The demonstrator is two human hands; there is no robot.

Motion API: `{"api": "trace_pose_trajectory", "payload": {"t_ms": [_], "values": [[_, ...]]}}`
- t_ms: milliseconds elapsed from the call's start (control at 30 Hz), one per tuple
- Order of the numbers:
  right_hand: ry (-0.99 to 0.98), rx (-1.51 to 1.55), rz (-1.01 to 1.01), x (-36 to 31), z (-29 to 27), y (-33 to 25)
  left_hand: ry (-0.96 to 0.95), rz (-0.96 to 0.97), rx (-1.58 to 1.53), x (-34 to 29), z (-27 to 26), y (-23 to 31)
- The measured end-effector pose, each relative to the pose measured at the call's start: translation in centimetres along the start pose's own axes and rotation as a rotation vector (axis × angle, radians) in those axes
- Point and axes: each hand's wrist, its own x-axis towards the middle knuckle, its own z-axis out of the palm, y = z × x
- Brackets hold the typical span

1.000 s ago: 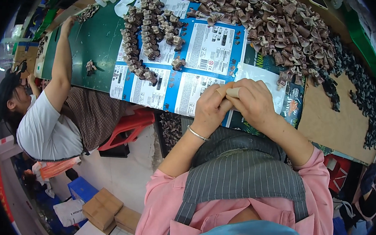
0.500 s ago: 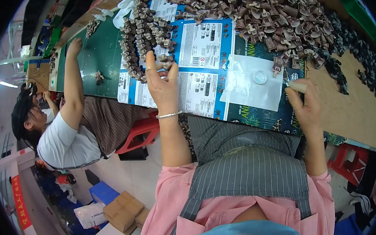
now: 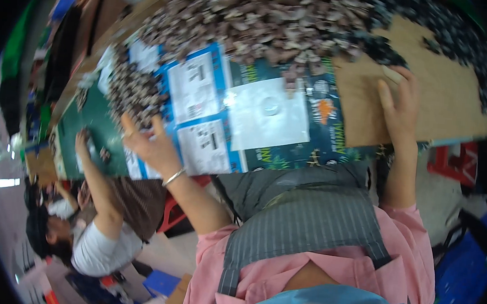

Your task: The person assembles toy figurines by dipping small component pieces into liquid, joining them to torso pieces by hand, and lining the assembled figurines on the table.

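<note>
My left hand (image 3: 155, 149) is open, its fingers spread at the near edge of a batch of small brown figure pieces (image 3: 136, 92) on the printed sheets; I see nothing in it. My right hand (image 3: 401, 107) reaches over the brown cardboard (image 3: 361, 112), thumb and forefinger apart, with a pale cover on the forefinger. Just beyond its fingertips lie dark pieces (image 3: 384, 50). Between my hands a clear plastic sheet (image 3: 245, 129) carries a small round clear disc or dish (image 3: 271, 107). Motion blurs the small pieces.
A large heap of brown pieces (image 3: 265, 22) covers the far side of the table. More dark pieces (image 3: 486, 85) line its right edge. At the left, a person in white (image 3: 107, 244) reaches onto the green tabletop (image 3: 77, 119). A red stool (image 3: 454, 163) stands at the right.
The whole view has swung, shifting the table leftward. My left hand has spread its fingers, away from the pieces it was among. My right hand has moved from beside the clear sheet toward the dark pieces.
</note>
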Motion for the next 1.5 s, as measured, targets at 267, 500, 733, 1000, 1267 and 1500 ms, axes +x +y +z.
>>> {"api": "trace_pose_trajectory", "payload": {"t_ms": [267,500,733,1000,1267,1500], "values": [[-0.024,-0.299,0.143,1.2,-2.5,5.7,-0.408,0.294,-0.464,-0.1,2.7,8.1],[-0.295,0.067,0.176,3.0,-1.0,6.9,-0.452,0.648,-0.516,2.6,8.0,12.3],[-0.349,0.091,0.076,2.1,-0.4,3.0,-0.636,0.57,-0.484,2.1,7.1,11.0],[-0.409,0.372,-0.029,0.1,-1.2,1.9,-0.656,0.465,-0.439,0.3,3.6,9.4],[-0.369,0.313,0.249,-2.0,-3.7,1.8,-0.712,0.255,-0.514,-1.1,0.9,7.8],[0.047,0.036,0.188,-2.5,-3.1,2.4,-0.644,0.156,-0.58,-1.7,0.4,6.7]]}}
